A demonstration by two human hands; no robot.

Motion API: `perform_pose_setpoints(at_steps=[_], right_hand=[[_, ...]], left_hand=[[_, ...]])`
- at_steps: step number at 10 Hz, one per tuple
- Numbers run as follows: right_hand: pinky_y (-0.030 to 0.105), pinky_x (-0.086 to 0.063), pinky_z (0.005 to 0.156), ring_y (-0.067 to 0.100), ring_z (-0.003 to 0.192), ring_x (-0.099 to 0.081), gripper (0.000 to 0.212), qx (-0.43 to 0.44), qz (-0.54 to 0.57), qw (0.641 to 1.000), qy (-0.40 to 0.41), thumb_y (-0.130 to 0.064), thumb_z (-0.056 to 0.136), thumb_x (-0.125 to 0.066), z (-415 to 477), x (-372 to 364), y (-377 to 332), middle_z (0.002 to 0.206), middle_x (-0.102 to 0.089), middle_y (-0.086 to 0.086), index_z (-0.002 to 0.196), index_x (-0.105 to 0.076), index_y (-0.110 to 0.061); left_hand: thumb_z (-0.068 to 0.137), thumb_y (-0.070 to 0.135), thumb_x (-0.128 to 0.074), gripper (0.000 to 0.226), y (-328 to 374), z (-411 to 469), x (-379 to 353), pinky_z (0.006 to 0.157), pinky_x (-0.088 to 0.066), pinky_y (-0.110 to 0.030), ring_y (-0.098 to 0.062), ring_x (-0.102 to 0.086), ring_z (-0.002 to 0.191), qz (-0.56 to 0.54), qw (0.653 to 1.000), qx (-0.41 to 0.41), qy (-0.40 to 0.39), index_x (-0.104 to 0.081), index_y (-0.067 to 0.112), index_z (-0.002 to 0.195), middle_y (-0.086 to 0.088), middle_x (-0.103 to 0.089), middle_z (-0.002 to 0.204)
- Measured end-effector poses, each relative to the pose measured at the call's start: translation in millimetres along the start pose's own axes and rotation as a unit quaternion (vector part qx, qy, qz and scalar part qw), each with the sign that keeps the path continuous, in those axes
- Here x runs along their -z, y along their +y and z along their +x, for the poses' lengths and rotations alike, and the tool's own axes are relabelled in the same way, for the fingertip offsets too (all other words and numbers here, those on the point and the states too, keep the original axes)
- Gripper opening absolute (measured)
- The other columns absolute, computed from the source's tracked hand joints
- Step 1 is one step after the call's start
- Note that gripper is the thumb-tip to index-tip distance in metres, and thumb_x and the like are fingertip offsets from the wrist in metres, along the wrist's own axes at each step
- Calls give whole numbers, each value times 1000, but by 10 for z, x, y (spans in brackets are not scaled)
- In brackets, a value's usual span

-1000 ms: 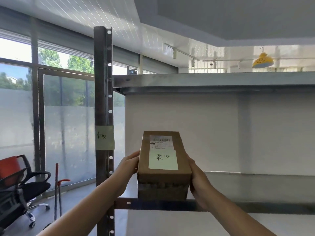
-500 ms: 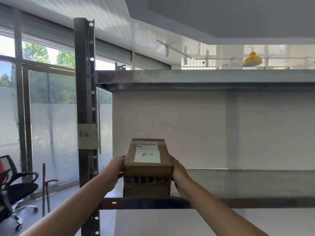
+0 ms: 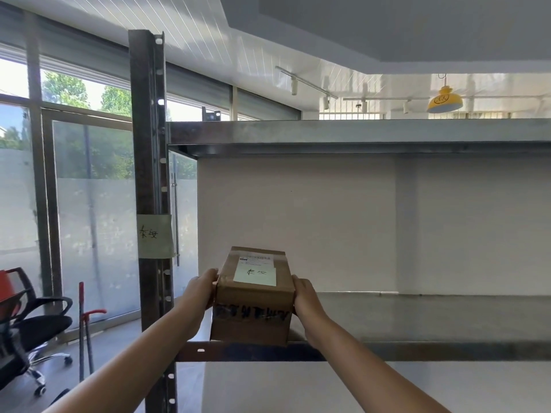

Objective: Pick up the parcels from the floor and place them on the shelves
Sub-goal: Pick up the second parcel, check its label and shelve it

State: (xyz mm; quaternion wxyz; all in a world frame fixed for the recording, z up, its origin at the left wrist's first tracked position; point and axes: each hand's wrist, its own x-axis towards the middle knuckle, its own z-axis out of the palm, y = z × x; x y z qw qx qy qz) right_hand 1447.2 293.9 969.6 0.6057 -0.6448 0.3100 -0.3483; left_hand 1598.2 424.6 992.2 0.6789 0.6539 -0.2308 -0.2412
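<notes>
A brown cardboard parcel [image 3: 253, 305] with a shipping label and a pale handwritten note on top rests on the front left part of the metal shelf [image 3: 432, 317]. My left hand [image 3: 201, 289] presses its left side and my right hand [image 3: 305, 298] presses its right side. The parcel's near face carries dark printed tape and stands just behind the shelf's front rail [image 3: 417, 351].
The rack's dark upright post [image 3: 149, 174] with a matching handwritten note [image 3: 155, 235] stands left of the parcel. Another shelf [image 3: 357, 135] spans above. To the left are glass windows, a black office chair [image 3: 29, 329] and a red-handled tool [image 3: 85, 329].
The parcel has gone down and forward onto the shelf surface, both hands staying on its sides. The view has shifted slightly.
</notes>
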Motion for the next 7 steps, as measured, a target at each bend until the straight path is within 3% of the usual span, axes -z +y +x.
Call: perform_pose_setpoints(at_steps=[1,2,3,4,5,6,7], right_hand=[[25,-45,72,11,93,-53,28,-13,23,1000,12,-36,107,-32,-16,18,23,110,-53,4,121,-40,-14],[20,-42,62,7,90,-53,27,-7,27,1000,6,-36,107,-32,-40,31,52,115,-53,4,122,-40,-16],[17,-45,65,5,93,-55,28,-5,24,1000,-12,-37,107,-31,-85,64,73,109,-56,-3,125,-43,-19],[16,-46,66,4,95,-57,27,5,5,1000,-18,-33,107,-32,-96,97,119,113,-60,-2,124,-49,-21],[19,-46,76,11,105,-57,30,24,-21,999,-21,-30,106,-33,-155,109,119,125,-61,1,127,-53,-22],[25,-42,89,13,109,-53,34,32,-49,998,-31,-29,106,-33,-201,148,106,119,-58,-3,133,-52,-18],[36,-46,99,17,108,-51,38,7,-49,998,-31,-34,106,-35,-231,228,47,117,-53,-1,137,-47,-16]], left_hand=[[104,50,-40,45,-6,-57,-101,99,-46,-45,-29,-57,99,-24,1000,9,-10,-53,11,121,-16,-62,107],[99,62,-40,57,-62,-71,-162,104,-47,-47,-29,-59,101,-47,999,24,-6,-52,14,127,-10,-62,97],[97,66,-39,65,-108,-60,-158,99,-50,-45,-31,-61,104,-47,999,20,-15,-55,13,131,-13,-65,105],[93,71,-40,66,-132,-65,-150,108,-46,-49,-32,-63,110,-17,1000,4,-19,-58,19,130,-14,-68,116],[97,68,-36,59,-120,-117,-170,92,-52,-41,-31,-62,112,32,999,-16,-23,-57,21,126,-13,-66,120],[107,46,-34,45,-126,-151,-186,91,-44,-37,-30,-57,113,92,991,-93,0,-56,14,128,-15,-61,126],[107,32,-42,47,-141,-218,-185,109,-37,-38,-29,-47,137,125,977,-168,47,-45,12,150,-12,-50,151]])
